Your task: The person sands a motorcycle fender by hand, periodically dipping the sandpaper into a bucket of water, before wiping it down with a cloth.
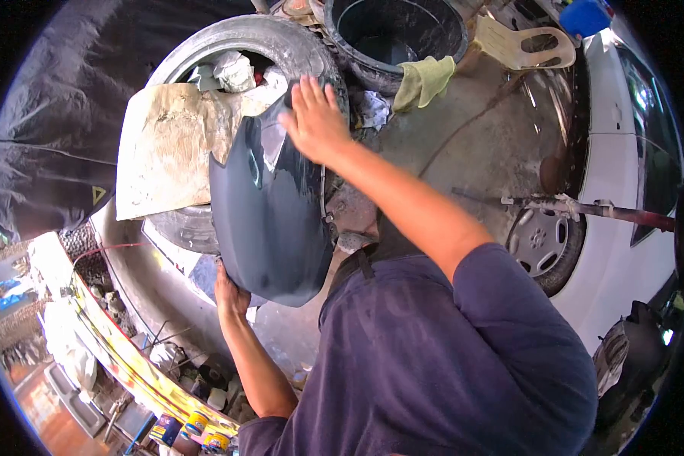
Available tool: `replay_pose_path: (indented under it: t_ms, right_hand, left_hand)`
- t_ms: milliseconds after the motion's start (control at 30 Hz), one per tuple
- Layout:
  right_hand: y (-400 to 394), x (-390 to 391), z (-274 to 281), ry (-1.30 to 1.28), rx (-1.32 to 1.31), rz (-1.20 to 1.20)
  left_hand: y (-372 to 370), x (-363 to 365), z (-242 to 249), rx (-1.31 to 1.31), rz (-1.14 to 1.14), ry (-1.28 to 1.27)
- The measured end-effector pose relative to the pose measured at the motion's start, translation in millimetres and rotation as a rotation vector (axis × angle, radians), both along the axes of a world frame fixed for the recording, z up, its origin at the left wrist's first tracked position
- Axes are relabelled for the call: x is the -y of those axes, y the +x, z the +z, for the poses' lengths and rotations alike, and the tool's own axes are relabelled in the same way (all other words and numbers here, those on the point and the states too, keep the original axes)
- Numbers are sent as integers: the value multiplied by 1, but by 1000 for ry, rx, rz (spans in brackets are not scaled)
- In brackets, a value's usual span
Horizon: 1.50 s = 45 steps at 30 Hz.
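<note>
A dark grey, curved, glossy body panel [270, 220] rests on a tyre and a cardboard sheet. At its top end there are lighter scuffed patches and a jagged edge. My right hand [315, 125] lies on that upper end with its fingers stretched out; whether anything is under the palm is hidden. Down at the panel's lower left edge, my left hand [232, 292] grips it from the side, with part of the fingers tucked behind. The stained cardboard sheet [163, 156] is to the left of the panel. Beneath both is the large tyre [228, 42], with crumpled paper [235, 72] in its hollow.
A black tub [399, 38] with a yellow-green cloth [425, 80] over its rim stands behind. A white car [615, 182] is on the right, with a pole [593, 209] jutting across. A beige plastic chair [520, 45] lies beyond. Small cans [197, 422] sit at lower left.
</note>
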State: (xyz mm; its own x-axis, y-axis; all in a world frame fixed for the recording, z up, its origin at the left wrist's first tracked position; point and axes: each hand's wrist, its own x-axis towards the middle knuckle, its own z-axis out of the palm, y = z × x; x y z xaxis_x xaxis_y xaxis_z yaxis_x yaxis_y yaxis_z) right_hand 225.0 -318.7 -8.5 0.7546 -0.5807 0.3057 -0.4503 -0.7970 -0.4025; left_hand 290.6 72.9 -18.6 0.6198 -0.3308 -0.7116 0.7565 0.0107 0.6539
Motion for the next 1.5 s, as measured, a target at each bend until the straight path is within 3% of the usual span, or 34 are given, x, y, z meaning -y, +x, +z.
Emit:
replay_pose_path:
  t_ms: [133,200,300,400,467,533,667,733,800,867,900,933,1000,1067,1100,1200,1233,1267,1333,1467,1500]
  right_hand:
    - [-51,-76,3,-24,1,312]
    - [-44,-43,5,-128,-36,335]
    - [-12,15,6,-22,-11,58]
    - [-29,-34,6,-41,-9,107]
    - [-59,-71,8,-20,-42,347]
    - [-59,-54,8,-113,-64,398]
    - [-11,16,9,-40,-88,58]
    - [-18,-17,19,-150,-142,164]
    - [-42,-41,24,-117,-61,426]
    - [-37,-14,33,-275,-108,480]
    - [-25,5,41,-267,-245,394]
    - [-13,24,36,-188,-198,266]
    - [-7,20,18,-270,-108,186]
    - [-29,-27,42,-315,-186,386]
    - [-37,-43,40,-216,-67,513]
    - [-27,-8,49,-348,-160,470]
    - [-14,11,66,-300,-344,391]
    - [-3,30,29,-324,-34,247]
    - [-8,4,46,-403,-272,315]
    - [-32,-37,44,-232,-148,625]
    - [-28,-19,47,-205,-179,557]
  left_hand:
    - [-3,5,5,-29,32,0]
    - [-6,10,6,-19,47,6]
    - [-7,8,3,-43,48,21]
    - [-3,5,2,-40,11,-28]
    - [-3,3,0,-40,10,-16]
    - [-2,5,3,-38,12,4]
    - [-8,0,0,-24,27,-7]
    - [-5,5,1,-6,25,-45]
    - [-12,9,11,-2,32,-61]
    - [-14,13,7,-41,108,-114]
    - [-17,11,6,-62,147,-138]
    - [-20,7,1,-57,166,-156]
    - [-19,8,-9,-36,206,-207]
    - [-22,17,3,-45,221,-210]
    - [-24,18,6,-53,229,-207]
    - [-27,10,-2,-22,200,-209]
    - [-29,8,-3,-32,204,-222]
    - [-30,8,-4,-39,208,-238]
    - [-31,11,0,-39,204,-249]
    - [-34,10,5,-26,180,-252]
    - [-34,9,2,-21,170,-261]
